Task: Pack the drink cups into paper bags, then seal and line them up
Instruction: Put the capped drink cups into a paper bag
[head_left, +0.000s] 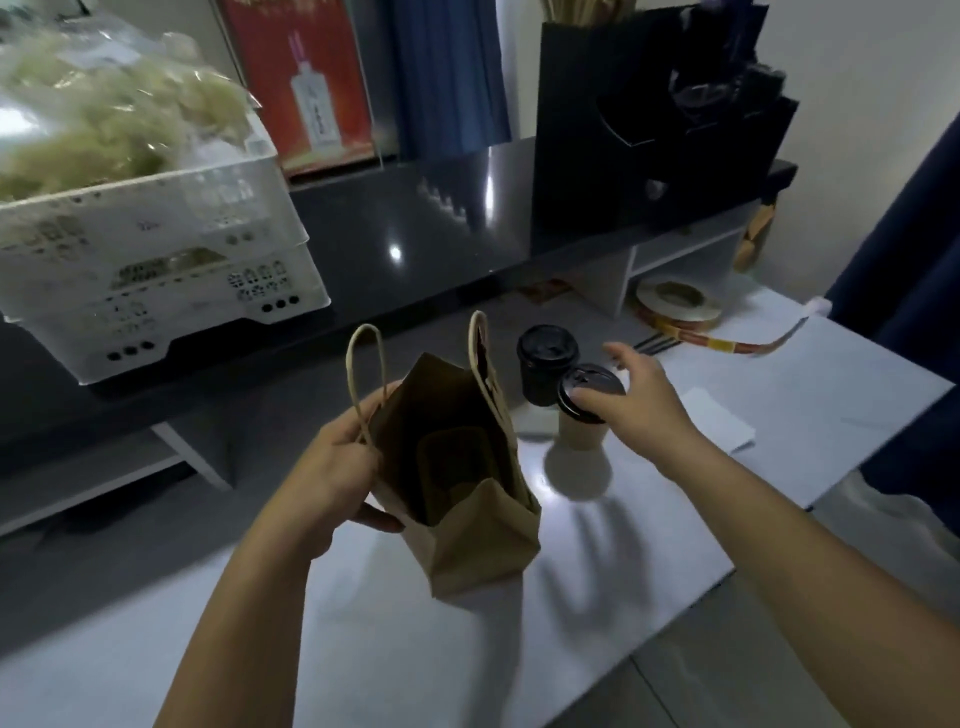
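While my left hand (332, 467) grips the open paper bag (467, 540) upright on the white table (779, 415), my right hand (641, 408) clasps the tan cup (582, 434) at its black lid, seemingly just above the tabletop, beside a black cup (543, 371).

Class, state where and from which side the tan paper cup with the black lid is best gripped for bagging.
Probably round the rim of its black lid, from above: the tan paper cup is upright, and the brown paper bag has a narrow, deep mouth.
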